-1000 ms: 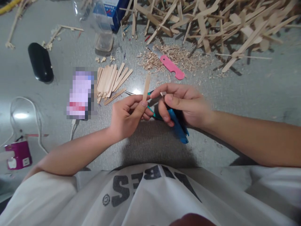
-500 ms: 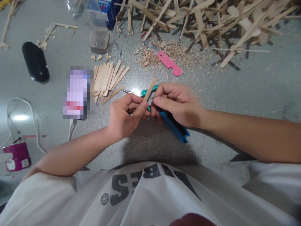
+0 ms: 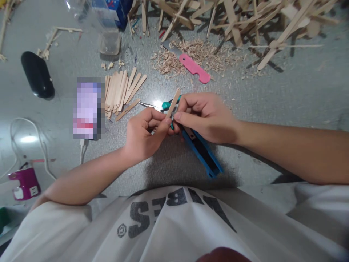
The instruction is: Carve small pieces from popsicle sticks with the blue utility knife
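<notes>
My left hand [image 3: 144, 133] pinches a flat wooden stick [image 3: 173, 103] that points up and away from me. My right hand [image 3: 205, 116] is closed round a blue utility knife [image 3: 201, 149], whose handle sticks out toward me below the hand. The knife's front end meets the stick between my two thumbs. Green-handled tweezers [image 3: 160, 105] lie on the table just behind my fingers, tip pointing left.
A row of cut sticks [image 3: 120, 91] lies left of my hands, beside a phone [image 3: 87, 109]. A pink knife [image 3: 195, 68] rests in wood shavings [image 3: 169, 60]. A heap of sticks [image 3: 245, 18] fills the far side. A black case [image 3: 36, 74] and a magenta plug [image 3: 24, 183] are at left.
The stick has tilted from upright to leaning right and sits lower between my fingers. My right hand has closed in on it, and the knife handle now points more toward me.
</notes>
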`<control>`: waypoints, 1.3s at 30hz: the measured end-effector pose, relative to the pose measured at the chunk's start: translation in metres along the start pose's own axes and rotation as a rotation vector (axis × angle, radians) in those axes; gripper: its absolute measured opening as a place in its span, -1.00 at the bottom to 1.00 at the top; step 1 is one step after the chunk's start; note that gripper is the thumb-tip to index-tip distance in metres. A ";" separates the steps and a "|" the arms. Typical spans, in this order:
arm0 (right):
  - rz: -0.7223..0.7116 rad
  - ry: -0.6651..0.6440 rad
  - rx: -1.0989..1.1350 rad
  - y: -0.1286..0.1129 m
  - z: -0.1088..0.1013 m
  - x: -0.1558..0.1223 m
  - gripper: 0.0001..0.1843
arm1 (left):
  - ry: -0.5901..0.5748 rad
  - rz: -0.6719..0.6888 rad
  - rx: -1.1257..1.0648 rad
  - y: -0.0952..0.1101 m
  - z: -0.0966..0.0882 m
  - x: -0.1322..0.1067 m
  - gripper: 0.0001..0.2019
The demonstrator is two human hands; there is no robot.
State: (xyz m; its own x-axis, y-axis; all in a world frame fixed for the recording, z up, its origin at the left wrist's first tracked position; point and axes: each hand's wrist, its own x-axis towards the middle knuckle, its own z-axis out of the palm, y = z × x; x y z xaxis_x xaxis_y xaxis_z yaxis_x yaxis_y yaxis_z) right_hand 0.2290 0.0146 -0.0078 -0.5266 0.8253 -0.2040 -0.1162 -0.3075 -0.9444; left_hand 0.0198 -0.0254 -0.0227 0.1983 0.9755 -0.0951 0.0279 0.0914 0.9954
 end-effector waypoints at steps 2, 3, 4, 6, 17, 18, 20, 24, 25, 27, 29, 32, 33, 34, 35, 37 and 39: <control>0.013 0.006 -0.010 -0.002 0.001 0.000 -0.68 | -0.009 0.008 0.012 -0.001 -0.001 0.000 -0.67; 0.022 0.005 -0.011 -0.003 0.001 0.000 -0.68 | -0.012 0.011 0.020 -0.001 -0.001 0.000 -0.67; 0.030 0.008 -0.011 -0.004 0.002 0.000 -0.68 | -0.013 0.015 0.029 -0.001 -0.001 0.001 -0.66; 0.045 0.014 -0.011 -0.005 0.003 0.001 -0.67 | -0.018 0.018 0.047 0.000 -0.001 0.001 -0.63; 0.235 0.069 0.062 -0.018 0.008 0.004 -0.63 | -0.036 0.109 0.152 -0.007 0.000 0.000 -0.69; 0.247 0.069 0.066 -0.018 0.009 0.003 -0.63 | -0.038 0.111 0.166 -0.007 0.000 0.000 -0.69; 0.255 0.072 0.083 -0.019 0.010 0.003 -0.63 | -0.054 0.114 0.169 -0.006 0.001 -0.001 -0.68; 0.256 0.059 0.111 -0.018 0.009 0.003 -0.63 | -0.098 0.132 0.150 -0.002 0.001 -0.001 -0.70; 0.255 0.053 0.117 -0.017 0.009 0.003 -0.63 | -0.098 0.136 0.164 -0.001 0.000 -0.001 -0.70; 0.239 0.040 0.126 -0.015 0.009 0.002 -0.62 | -0.099 0.131 0.196 0.000 0.000 -0.001 -0.71; 0.208 0.029 0.133 -0.012 0.008 0.002 -0.61 | -0.110 0.108 0.169 0.002 0.000 0.000 -0.70; 0.159 0.010 0.149 -0.008 0.008 0.002 -0.59 | -0.115 0.021 0.036 0.007 0.002 0.002 -0.61; 0.134 0.006 0.162 -0.007 0.008 0.002 -0.58 | -0.108 -0.012 -0.008 0.009 0.003 0.003 -0.57; 0.107 0.001 0.175 -0.007 0.009 0.002 -0.57 | -0.101 -0.041 -0.042 0.012 0.004 0.005 -0.53; 0.081 -0.004 0.187 -0.007 0.009 0.002 -0.57 | -0.091 -0.060 -0.064 0.014 0.005 0.006 -0.51; 0.045 -0.021 0.204 -0.007 0.009 0.002 -0.56 | -0.077 -0.086 -0.079 0.018 0.005 0.008 -0.48; 0.038 -0.034 0.213 -0.007 0.008 0.002 -0.56 | -0.078 -0.112 -0.074 0.019 0.004 0.008 -0.47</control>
State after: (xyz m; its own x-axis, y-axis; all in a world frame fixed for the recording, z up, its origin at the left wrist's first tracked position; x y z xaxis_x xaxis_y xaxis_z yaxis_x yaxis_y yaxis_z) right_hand 0.2221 0.0147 0.0009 -0.5615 0.7961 -0.2258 -0.2694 -0.4339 -0.8598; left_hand 0.0258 -0.0163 -0.0045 0.2733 0.9402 -0.2031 -0.0178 0.2161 0.9762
